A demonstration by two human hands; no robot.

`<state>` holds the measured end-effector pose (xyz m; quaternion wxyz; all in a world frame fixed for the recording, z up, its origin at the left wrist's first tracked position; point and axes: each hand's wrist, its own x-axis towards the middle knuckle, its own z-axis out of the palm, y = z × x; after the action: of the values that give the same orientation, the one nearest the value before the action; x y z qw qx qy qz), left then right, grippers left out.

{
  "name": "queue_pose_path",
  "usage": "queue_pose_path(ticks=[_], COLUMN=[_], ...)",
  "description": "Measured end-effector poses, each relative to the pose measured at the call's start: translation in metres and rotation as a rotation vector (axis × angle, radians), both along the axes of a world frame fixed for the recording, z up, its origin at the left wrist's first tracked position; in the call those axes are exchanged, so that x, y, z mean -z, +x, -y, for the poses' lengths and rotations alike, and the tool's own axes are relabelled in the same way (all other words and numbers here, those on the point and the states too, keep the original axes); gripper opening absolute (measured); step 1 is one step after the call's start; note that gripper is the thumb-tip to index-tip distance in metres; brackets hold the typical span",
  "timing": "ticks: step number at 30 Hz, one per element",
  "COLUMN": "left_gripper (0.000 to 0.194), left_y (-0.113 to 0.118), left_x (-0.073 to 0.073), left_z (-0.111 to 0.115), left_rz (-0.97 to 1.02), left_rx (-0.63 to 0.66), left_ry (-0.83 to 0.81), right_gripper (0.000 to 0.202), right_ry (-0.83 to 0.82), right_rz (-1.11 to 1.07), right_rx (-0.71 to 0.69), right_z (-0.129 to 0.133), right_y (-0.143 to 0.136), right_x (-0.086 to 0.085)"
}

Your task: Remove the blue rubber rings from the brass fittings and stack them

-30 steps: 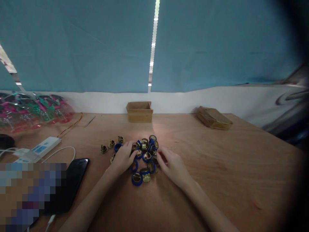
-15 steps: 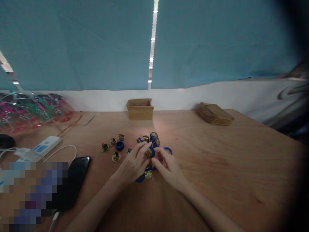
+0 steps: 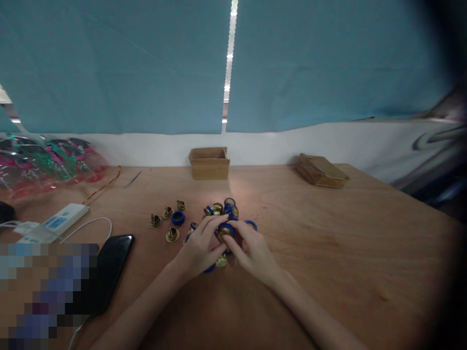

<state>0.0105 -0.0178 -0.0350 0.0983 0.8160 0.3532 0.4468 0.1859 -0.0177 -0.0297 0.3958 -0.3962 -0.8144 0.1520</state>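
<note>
Between the fingertips of both hands is a round brass-coloured piece with a blue ring around it. My left hand grips it from the left, thumb and fingers bent. From the right, my right hand pinches it with thumb and forefinger. Behind and under the hands lies a pile of similar brass-and-blue pieces, partly hidden. Left of the pile sit several loose brass pieces with upright tabs and one separate blue ring. Another blue ring lies just beyond my right fingers.
An open cardboard box stands at the back; another cardboard box lies to its right. On the left are a black phone, a white power strip with cables, plastic-wrapped goods and a thin metal tool.
The held piece has turned so its brass face points more toward me. My right thumb and forefinger have closed in on it. The view has shifted slightly.
</note>
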Motion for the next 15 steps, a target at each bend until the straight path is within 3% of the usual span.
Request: queue_pose_path(ticks=[6, 10, 15], left_gripper=[0.047, 0.026, 0.02], left_y=[-0.002, -0.001, 0.0], left_x=[-0.015, -0.014, -0.012], left_z=[0.002, 0.001, 0.0], left_rz=[0.062, 0.151, 0.182], left_rx=[0.076, 0.015, 0.009], left_ry=[-0.191, -0.237, -0.211], right_gripper=[0.029, 0.029, 0.031], right_ry=[0.035, 0.007, -0.043], right_rz=[-0.061, -0.113, -0.182], right_rx=[0.009, 0.043, -0.004], right_z=[-0.003, -0.002, 0.0], right_y=[0.003, 0.003, 0.001], right_x=[0.0, 0.006, 0.011])
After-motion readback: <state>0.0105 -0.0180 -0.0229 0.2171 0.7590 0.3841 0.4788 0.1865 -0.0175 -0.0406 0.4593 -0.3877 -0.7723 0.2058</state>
